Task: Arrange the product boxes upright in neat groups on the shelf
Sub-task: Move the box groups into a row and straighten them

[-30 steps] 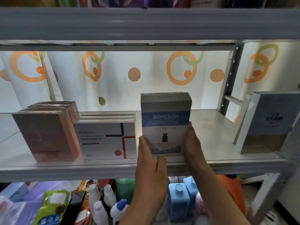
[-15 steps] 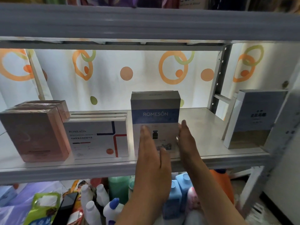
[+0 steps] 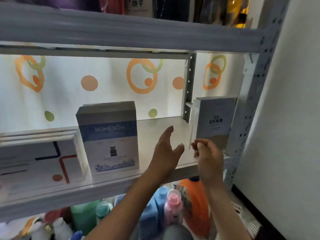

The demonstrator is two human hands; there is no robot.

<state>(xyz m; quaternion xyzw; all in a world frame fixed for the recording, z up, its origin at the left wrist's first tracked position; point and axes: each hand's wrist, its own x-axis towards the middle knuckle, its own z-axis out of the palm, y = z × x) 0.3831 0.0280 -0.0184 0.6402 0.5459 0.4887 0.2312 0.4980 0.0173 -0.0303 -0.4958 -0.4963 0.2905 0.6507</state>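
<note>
- The ROMESON box (image 3: pixel 107 137) stands upright on the shelf (image 3: pixel 159 125), near the front edge, its blue-banded face with a small dark bottle picture turned outward; more boxes of the same kind seem to stand behind it, only their top edges showing.
- Just to its left, touching or nearly so, stands a row of white boxes (image 3: pixel 39 161) with blue and red lines and an orange dot on the front; they are lower than the ROMESON box and run back in a line.
- At the far right of the shelf a grey-blue box (image 3: pixel 214 122) with dark Chinese lettering stands upright beside the perforated metal upright (image 3: pixel 188 87); a thin white edge shows along its left side.
- The left hand (image 3: pixel 166 149) is released, fingers straight and thumb spread, over the bare stretch of shelf between the ROMESON box and the grey-blue box, gripping nothing.
- The right hand (image 3: pixel 207 156) hangs in front of the lower left corner of the grey-blue box, fingers loosely curled and holding nothing; contact with the box cannot be told.
- Behind the shelf hangs a white curtain (image 3: pixel 103 80) with orange and green circles.
- Below the shelf stand bottles: an orange jug (image 3: pixel 194 201), a pink-capped bottle (image 3: pixel 173 203), and blue and green containers.
</note>
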